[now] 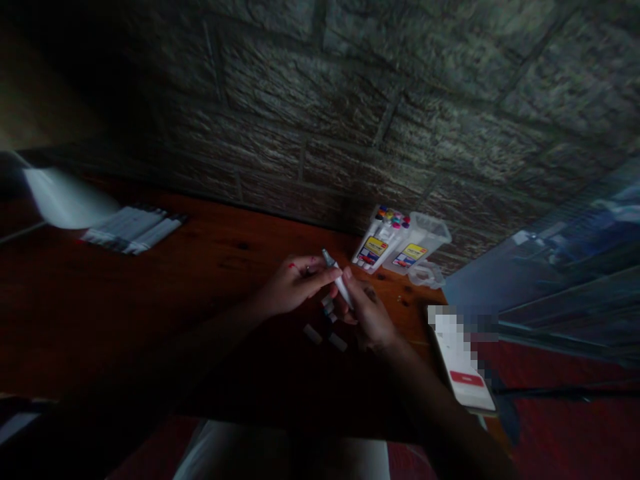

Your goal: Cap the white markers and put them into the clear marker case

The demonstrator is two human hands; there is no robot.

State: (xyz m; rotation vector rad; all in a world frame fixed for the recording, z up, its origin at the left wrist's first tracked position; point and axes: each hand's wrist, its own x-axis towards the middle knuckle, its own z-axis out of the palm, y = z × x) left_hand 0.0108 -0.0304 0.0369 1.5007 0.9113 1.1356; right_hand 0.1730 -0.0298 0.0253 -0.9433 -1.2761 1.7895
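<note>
A white marker [342,285] with a greyish end points up and to the left between my hands. My right hand [369,308] is closed around its barrel. My left hand [293,285] has its thumb and fingers pressed on the marker close to the greyish end; a small red mark shows on the back of this hand. Below the hands, small whitish pieces that look like marker caps [313,334] lie on the dark wooden table [215,267]. Part of that group is hidden behind my right fingers, and the dim light hides its detail.
Behind my right hand stand a clear box of markers [371,245], a second clear container [407,250] and a clear lid-like piece [427,275]. A phone [463,367] lies at the right table edge. Several markers [133,229] form a row at left. A stone wall [280,133] rises behind.
</note>
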